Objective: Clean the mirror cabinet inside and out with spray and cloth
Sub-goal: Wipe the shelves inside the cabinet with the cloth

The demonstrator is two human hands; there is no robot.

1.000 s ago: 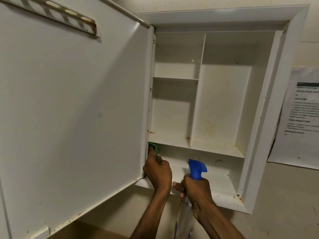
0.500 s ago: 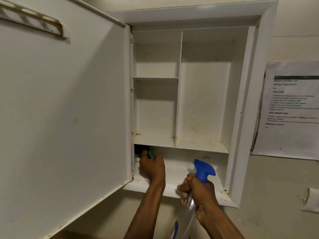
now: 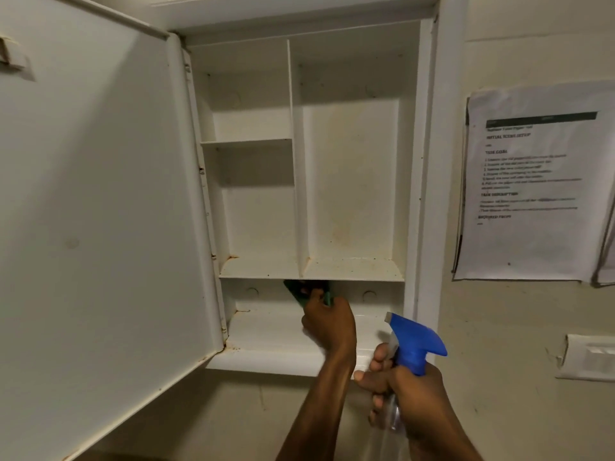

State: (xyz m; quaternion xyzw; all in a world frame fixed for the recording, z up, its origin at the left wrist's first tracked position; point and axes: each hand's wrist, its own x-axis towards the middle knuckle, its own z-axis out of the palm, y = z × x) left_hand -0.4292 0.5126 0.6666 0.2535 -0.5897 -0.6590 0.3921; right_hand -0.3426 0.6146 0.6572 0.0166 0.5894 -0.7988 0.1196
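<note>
printed sheet (image 3: 529,181) on wall: text too blurry to read; no other labels legible.

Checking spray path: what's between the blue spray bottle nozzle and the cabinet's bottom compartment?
In the head view, nothing: only open air separates the blue spray nozzle from the white bottom compartment.

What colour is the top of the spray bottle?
Blue. The spray bottle's trigger top is bright blue, seen clearly in the head view, held by the right hand.

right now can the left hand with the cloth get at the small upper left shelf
Probably yes. The door is swung wide, and nothing stands between the left hand holding the cloth and the small shelf; the right hand is busy with the spray bottle.
</note>
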